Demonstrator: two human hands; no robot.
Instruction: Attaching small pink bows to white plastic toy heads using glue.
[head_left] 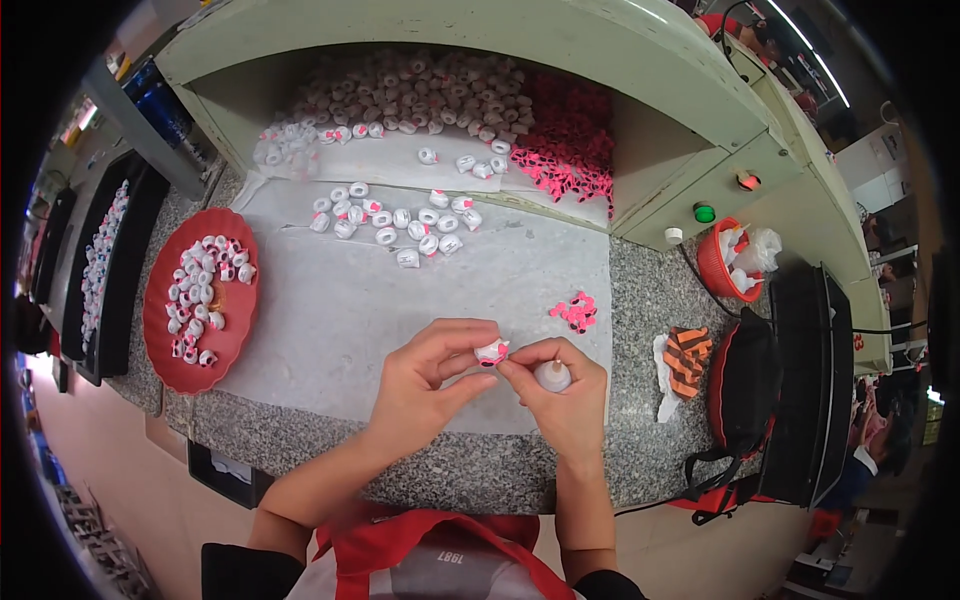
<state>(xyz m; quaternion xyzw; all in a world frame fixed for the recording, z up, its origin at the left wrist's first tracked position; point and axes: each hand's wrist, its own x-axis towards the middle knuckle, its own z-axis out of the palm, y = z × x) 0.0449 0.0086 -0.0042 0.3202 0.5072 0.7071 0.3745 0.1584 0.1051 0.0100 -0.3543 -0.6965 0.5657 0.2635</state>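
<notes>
Between the thumb and fingers of my left hand [425,385] is a small rounded white piece [489,351] with pink and dark parts on it. My right hand [568,415] is closed around a small white squeeze bottle [553,377], while its thumb and forefinger meet at the right side of the piece. Whether those fingertips also pinch a pink bit cannot be made out. Right of my hands lies a small heap of flat pink bits [575,312] on the white paper sheet [310,330]. Loose white pieces [417,230] are scattered farther back on the paper.
A red scalloped tray [233,350] with several pieces stands at left. A pale green cabinet [690,185] arches over heaps of white pieces [430,90] and pink bits [565,140]. At right are a red basket [713,265], orange-and-black striped cloth [688,362] and a dark bag [752,370].
</notes>
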